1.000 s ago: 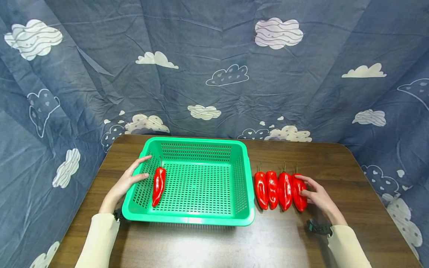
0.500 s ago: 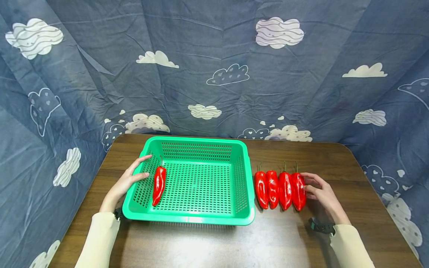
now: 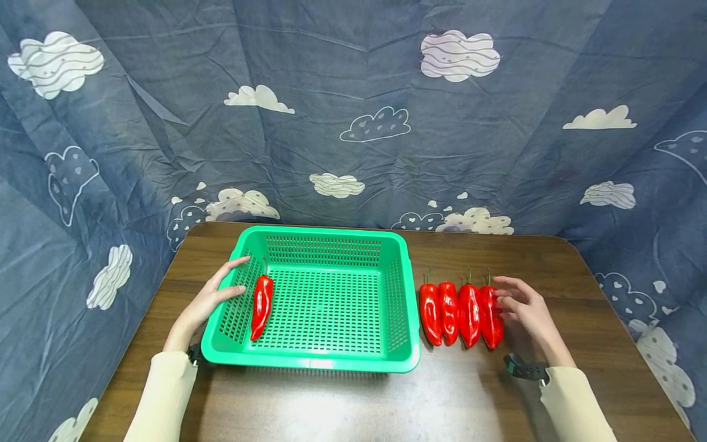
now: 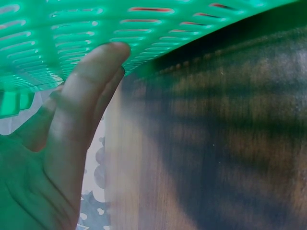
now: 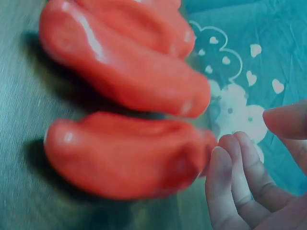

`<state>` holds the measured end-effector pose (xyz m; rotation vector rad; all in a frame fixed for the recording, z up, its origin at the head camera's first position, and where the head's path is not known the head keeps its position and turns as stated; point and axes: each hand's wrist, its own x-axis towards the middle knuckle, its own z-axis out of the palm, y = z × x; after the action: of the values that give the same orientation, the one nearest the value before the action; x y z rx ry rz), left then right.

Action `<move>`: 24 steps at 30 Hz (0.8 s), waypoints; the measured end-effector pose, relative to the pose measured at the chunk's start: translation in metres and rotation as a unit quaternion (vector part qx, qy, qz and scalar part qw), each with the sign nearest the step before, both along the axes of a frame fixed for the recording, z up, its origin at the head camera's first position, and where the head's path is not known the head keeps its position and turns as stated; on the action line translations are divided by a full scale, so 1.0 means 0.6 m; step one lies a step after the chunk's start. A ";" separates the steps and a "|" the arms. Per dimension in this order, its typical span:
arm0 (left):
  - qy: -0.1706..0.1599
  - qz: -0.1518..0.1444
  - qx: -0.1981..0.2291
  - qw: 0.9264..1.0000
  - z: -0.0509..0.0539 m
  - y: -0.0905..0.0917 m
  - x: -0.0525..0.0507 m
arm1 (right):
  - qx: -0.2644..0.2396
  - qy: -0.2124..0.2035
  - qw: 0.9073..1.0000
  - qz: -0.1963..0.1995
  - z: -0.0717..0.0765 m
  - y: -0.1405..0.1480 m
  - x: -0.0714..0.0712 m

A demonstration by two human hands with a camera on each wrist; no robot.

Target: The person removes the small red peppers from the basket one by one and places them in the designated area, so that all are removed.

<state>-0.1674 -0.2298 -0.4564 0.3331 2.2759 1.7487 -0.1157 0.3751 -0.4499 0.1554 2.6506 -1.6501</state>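
1. So, we've got our right hand (image 3: 527, 313) right by the stem end of the rightmost red pepper (image 3: 491, 322), which lies on the table at the end of a row. Its fingers (image 5: 219, 177) are loosely bent with the thumb (image 5: 288, 122) well apart, pinching nothing; we can't tell whether a fingertip brushes the skin.
2. Our left hand (image 3: 207, 301) sits at the left side of the green plastic basket (image 3: 364, 364), thumb and index spread. We can't tell how firmly it presses.
3. Handling-wise, we'd guess these peppers are light and fairly firm. That gloss looks slippery, though, and a hard squeeze might dent one if it's real; we can't tell.
4. We'd take hold around the thick upper body, thumb on one flank and fingers on the other. The thin green stem (image 3: 488, 276) looks too flimsy to trust.
5. The three other peppers (image 3: 448, 313) lie close together between that one and the basket, so the outer flank is the easy side. One more pepper (image 3: 262, 309) lies inside, near the left wall.
6. Our table (image 3: 552, 264) is dark wood-grain, with glare along the near side. A blue-grey cloud-print curtain (image 3: 331, 73) hangs behind it and round both sides.
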 end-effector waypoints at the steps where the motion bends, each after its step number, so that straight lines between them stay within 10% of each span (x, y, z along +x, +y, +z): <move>1: 0.000 0.001 0.001 1.000 0.000 0.000 0.000 | -0.001 0.004 1.000 0.002 0.002 -0.003 -0.002; 24: 0.024 -0.008 -0.005 1.000 -0.009 -0.003 -0.004 | -0.060 0.028 0.995 0.071 0.052 -0.121 -0.033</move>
<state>-0.1699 -0.2316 -0.4619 0.3936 2.3077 1.7380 -0.1354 0.3028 -0.4186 -0.0801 2.5237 -1.7846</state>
